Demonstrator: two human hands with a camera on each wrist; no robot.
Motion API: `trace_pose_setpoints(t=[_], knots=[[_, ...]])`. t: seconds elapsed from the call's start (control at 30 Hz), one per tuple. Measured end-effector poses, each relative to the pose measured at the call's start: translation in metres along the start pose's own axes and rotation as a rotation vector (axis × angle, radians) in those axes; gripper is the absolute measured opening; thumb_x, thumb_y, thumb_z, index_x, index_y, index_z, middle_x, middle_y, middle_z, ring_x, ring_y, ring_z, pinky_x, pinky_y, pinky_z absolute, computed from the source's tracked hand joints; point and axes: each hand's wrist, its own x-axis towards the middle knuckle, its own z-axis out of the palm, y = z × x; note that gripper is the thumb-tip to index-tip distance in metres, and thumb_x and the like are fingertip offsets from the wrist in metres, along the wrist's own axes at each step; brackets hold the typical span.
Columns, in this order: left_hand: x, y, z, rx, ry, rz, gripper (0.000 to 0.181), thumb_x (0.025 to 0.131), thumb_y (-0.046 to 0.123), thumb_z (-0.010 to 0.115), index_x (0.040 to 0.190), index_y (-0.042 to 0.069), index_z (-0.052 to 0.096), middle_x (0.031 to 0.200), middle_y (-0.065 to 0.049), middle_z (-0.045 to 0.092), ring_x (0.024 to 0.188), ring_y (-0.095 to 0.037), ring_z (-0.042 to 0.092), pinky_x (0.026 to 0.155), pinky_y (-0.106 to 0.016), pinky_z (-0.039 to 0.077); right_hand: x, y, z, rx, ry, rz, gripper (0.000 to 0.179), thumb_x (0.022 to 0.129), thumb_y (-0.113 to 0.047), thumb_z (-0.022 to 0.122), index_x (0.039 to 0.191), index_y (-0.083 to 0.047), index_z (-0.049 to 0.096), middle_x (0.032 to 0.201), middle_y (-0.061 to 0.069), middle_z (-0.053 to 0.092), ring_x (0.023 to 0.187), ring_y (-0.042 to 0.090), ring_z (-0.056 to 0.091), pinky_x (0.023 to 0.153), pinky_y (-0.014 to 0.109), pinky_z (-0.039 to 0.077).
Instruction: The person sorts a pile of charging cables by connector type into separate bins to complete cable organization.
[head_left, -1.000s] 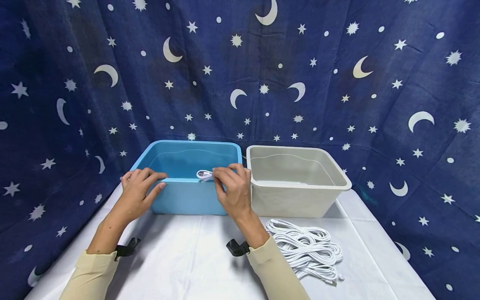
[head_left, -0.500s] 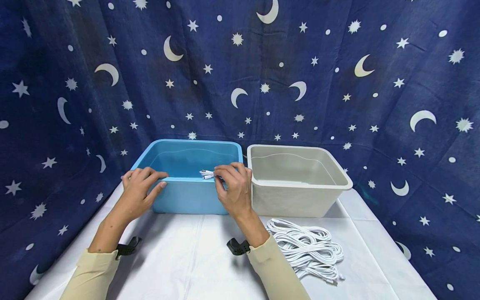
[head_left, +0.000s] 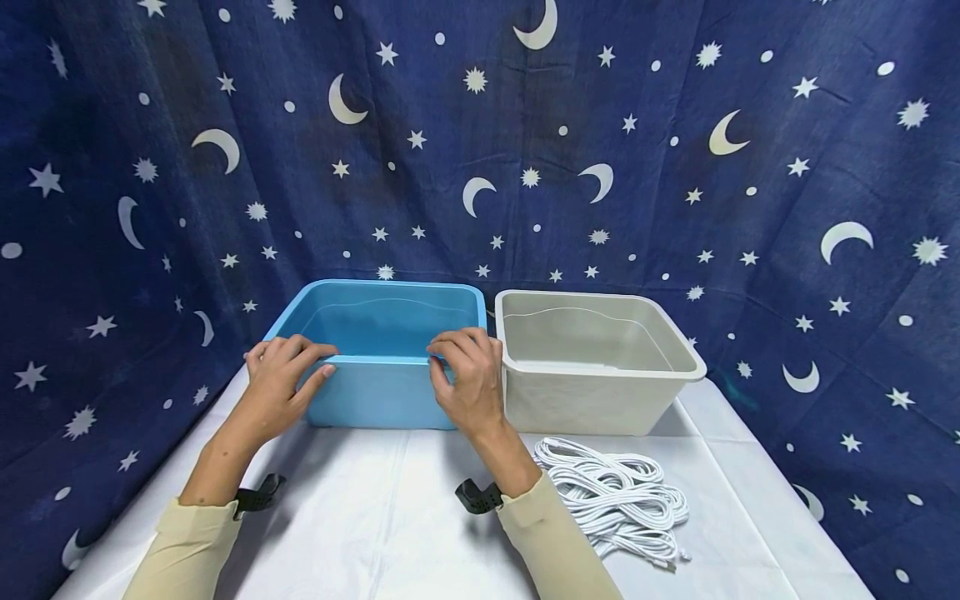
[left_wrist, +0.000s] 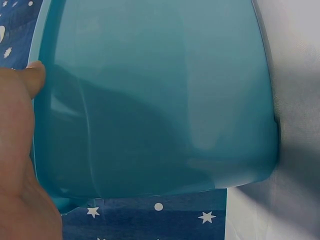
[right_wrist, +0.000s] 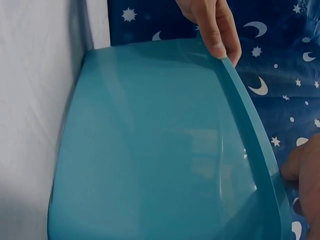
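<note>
My left hand (head_left: 281,379) holds the front rim of the blue bin (head_left: 375,396) near its left corner, thumb on the outer wall and fingers over the edge. In the right wrist view the same left hand (right_wrist: 215,27) straddles the rim. My right hand (head_left: 472,379) is at the right end of that front rim, fingers bent over the opening and thumb lower. Nothing shows between its fingertips. What lies on the bin's floor is hidden behind the front wall. A pile of white cables (head_left: 611,500) lies on the table by my right forearm.
A beige bin (head_left: 592,404) stands just right of the blue one. Both are on a white cloth-covered table (head_left: 360,517). A dark blue curtain (head_left: 637,200) with moons and stars hangs behind and at both sides.
A small white cable bundle stuck out from my right fingertips over the blue bin, first as a loop, then as connector ends. It is out of sight now. Both hands stay in place.
</note>
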Motion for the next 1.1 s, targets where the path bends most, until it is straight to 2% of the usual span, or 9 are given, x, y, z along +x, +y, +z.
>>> trace_pose_setpoints(t=[0.17, 0.53, 0.8, 1.1], knots=[[0.000, -0.002, 0.001, 0.008, -0.009, -0.006, 0.022, 0.105, 0.017, 0.067, 0.127, 0.017, 0.071, 0.105, -0.003, 0.058, 0.101, -0.028, 0.045, 0.103, -0.068, 0.020, -0.001, -0.002, -0.003, 0.014, -0.026, -0.002, 0.015, 0.087, -0.002, 0.075, 0.090, -0.015, 0.081, 0.100, -0.004, 0.077, 0.101, 0.019, 0.065, 0.085, 0.041, 0.044], [0.000, -0.002, 0.001, 0.015, -0.010, -0.006, 0.022, 0.105, 0.016, 0.068, 0.126, 0.016, 0.072, 0.106, -0.004, 0.059, 0.101, -0.029, 0.046, 0.105, -0.068, 0.020, -0.004, -0.004, -0.016, 0.056, -0.138, 0.034, 0.014, 0.084, -0.002, 0.075, 0.093, -0.012, 0.080, 0.101, -0.002, 0.075, 0.099, 0.019, 0.064, 0.084, 0.040, 0.045], [0.000, -0.003, 0.001, 0.014, -0.013, -0.006, 0.023, 0.104, 0.015, 0.068, 0.126, 0.014, 0.072, 0.106, -0.004, 0.059, 0.101, -0.029, 0.046, 0.105, -0.068, 0.019, -0.005, -0.009, -0.023, 0.062, -0.198, 0.020, 0.016, 0.083, -0.003, 0.077, 0.096, -0.012, 0.079, 0.100, -0.002, 0.073, 0.095, 0.020, 0.064, 0.077, 0.036, 0.044], [0.000, -0.003, 0.000, 0.008, -0.008, 0.000, 0.022, 0.106, 0.018, 0.066, 0.127, 0.016, 0.071, 0.106, -0.003, 0.059, 0.099, -0.028, 0.045, 0.103, -0.068, 0.020, -0.005, -0.015, -0.030, 0.064, -0.195, 0.026, 0.020, 0.082, -0.002, 0.079, 0.100, -0.011, 0.078, 0.103, -0.001, 0.073, 0.098, 0.020, 0.064, 0.078, 0.036, 0.045]])
